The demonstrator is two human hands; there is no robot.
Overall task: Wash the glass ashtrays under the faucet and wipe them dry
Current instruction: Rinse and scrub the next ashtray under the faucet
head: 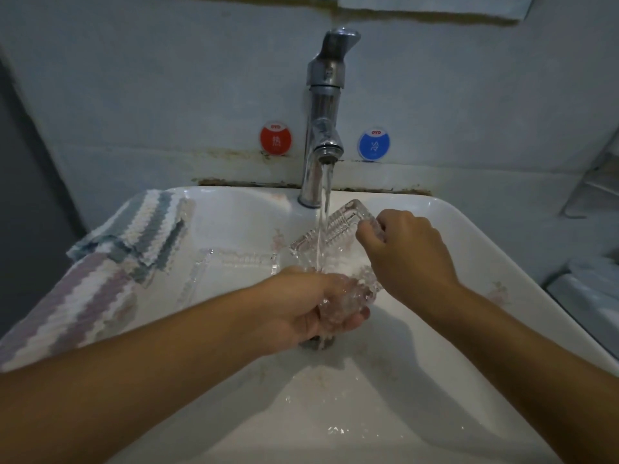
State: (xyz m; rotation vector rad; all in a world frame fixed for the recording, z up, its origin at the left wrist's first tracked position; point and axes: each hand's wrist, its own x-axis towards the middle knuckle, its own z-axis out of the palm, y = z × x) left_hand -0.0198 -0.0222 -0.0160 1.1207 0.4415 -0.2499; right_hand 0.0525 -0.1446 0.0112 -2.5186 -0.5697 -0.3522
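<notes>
A: While water (324, 209) runs from the chrome faucet (323, 115), a person holds a ribbed glass ashtray (338, 229) tilted in the stream over the white sink (502, 262). The right hand (407, 249) has its fingers (366, 231) closed around the ashtray's upper right edge.

B: And the left hand (301, 306)?

A: Cupped low beneath the stream, its fingers curled against the ashtray's lower end, water splashing over them above the drain.

B: Is there a second piece?

A: Yes. Another glass ashtray (231, 269) lies inside the basin, just left of the held one, apart from both hands.

B: What sits on the sink's rim?

A: Striped cloths (110, 259), in grey, white and mauve, are draped over the left edge. On the wall behind, a red sticker (275, 137) is left of the faucet and a blue sticker (374, 144) is right of it.
</notes>
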